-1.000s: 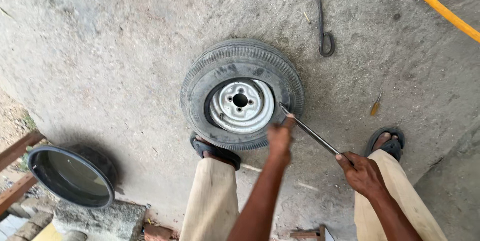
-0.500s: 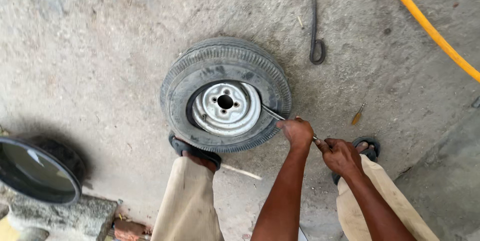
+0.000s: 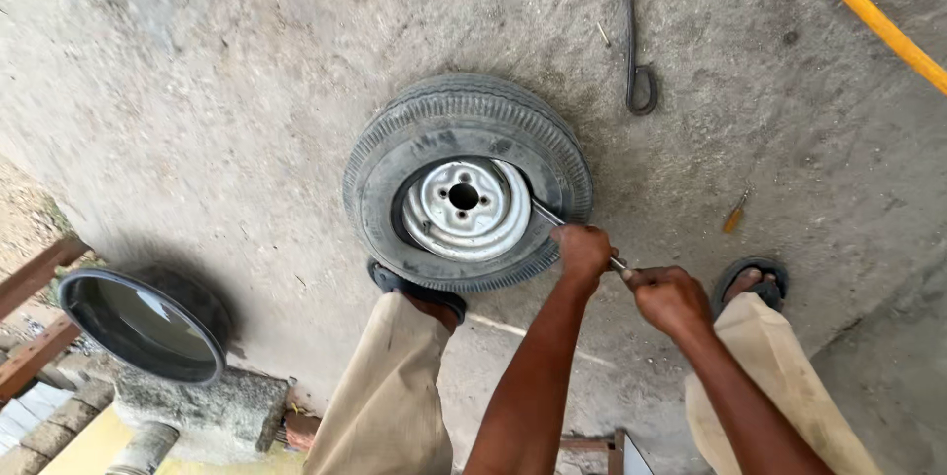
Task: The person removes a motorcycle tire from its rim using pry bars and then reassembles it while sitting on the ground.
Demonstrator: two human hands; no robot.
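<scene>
Hidden: metal lever (image 3: 546, 216) tip, wedged between tyre (image 3: 395, 169) and rim (image 3: 466, 207).
Hands: left hand (image 3: 584, 250) and right hand (image 3: 669, 297) both clenched on it (shaft mostly covered).
Around: yellow hose (image 3: 868, 13), black basin (image 3: 138, 325).

Left hand (image 3: 584, 250) slid down bar toward tyre (image 3: 468, 182), now gripping near tip at tyre's lower right edge; a second ago it sat higher on bar, further from right hand (image 3: 669, 299). Hands now close together, almost touching on metal bar (image 3: 547, 217); before well apart. Visible bar length shorter, only tip showing between rim (image 3: 464, 207) and tyre. Both arms stretched further into frame. Left foot's sandal (image 3: 419, 290) pressed on tyre edge. Camera view shifted slightly right.
</scene>
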